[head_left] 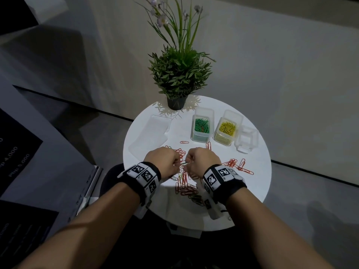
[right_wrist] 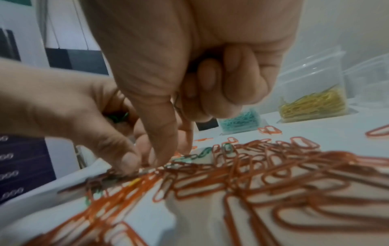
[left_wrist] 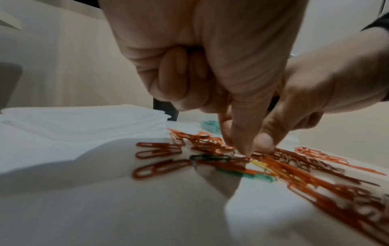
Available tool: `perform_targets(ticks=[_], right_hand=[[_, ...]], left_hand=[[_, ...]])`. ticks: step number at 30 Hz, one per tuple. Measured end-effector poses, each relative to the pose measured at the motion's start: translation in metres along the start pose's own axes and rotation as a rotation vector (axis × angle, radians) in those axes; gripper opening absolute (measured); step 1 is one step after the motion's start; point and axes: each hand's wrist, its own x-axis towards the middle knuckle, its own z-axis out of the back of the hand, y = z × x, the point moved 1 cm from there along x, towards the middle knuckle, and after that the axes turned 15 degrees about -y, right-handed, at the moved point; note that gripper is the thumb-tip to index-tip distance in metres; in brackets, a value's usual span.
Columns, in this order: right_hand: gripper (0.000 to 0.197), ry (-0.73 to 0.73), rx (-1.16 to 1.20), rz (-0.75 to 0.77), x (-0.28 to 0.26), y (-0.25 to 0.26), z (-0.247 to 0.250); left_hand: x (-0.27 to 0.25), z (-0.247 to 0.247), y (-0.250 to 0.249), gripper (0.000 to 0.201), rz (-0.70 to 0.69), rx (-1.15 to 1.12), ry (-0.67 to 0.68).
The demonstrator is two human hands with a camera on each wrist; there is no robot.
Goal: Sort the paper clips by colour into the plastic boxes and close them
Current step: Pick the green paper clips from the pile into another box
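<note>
Both hands worked the paper clip pile [head_left: 184,183] on the table [head_left: 258,183]. The left hand [head_left: 162,162] pinched clips, green ones in its curled fingers; the right hand [head_left: 202,162] pinched likewise. Risk: tangled red clips riding along into the green box [head_left: 202,129].

Red clips [head_left: 185,188] on white table [head_left: 258,171]; green-filled box [head_left: 202,129], yellow-filled box [head_left: 226,132].
</note>
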Motion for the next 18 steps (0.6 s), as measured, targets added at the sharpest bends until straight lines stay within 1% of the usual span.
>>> perform_targets(ticks=[1, 3, 4, 5, 7, 9, 11, 14, 16, 18], right_hand=[[0.008, 0.012, -0.007, 0.015, 0.001, 0.003, -0.002], [0.003, 0.015, -0.016, 0.016, 0.003, 0.007, -0.005], [0.008, 0.026, -0.021, 0.001, 0.004, 0.007, -0.005], [0.010, 0.047, -0.022, -0.007, 0.006, 0.007, -0.006], [0.006, 0.105, -0.024, -0.033, 0.009, 0.005, -0.006], [0.002, 0.119, -0.030, -0.037, 0.010, 0.004, -0.004], [0.005, 0.105, -0.059, -0.027, 0.010, 0.005, -0.005], [0.010, 0.104, -0.083, -0.023, 0.008, 0.006, -0.009], [0.009, 0.127, -0.026, -0.051, 0.005, 0.002, -0.011], [0.007, 0.150, 0.092, -0.097, 0.000, -0.007, -0.008]], left_hand=[[0.000, 0.001, -0.001, 0.006, 0.011, 0.008, -0.010], [0.001, 0.004, 0.004, 0.008, 0.052, 0.002, -0.023], [0.001, 0.007, 0.009, 0.010, 0.080, -0.008, -0.017], [0.000, 0.009, 0.014, 0.014, 0.107, -0.017, -0.007], [-0.004, 0.014, 0.025, 0.024, 0.134, -0.023, 0.004], [-0.009, 0.016, 0.030, 0.024, 0.129, -0.040, 0.005], [-0.015, 0.015, 0.027, 0.017, 0.097, -0.050, 0.011], [-0.023, 0.006, 0.020, 0.017, 0.042, -0.011, 0.018], [-0.026, 0.002, 0.018, 0.012, 0.039, 0.001, 0.020], [-0.027, 0.002, 0.020, 0.009, 0.041, -0.007, 0.010]])
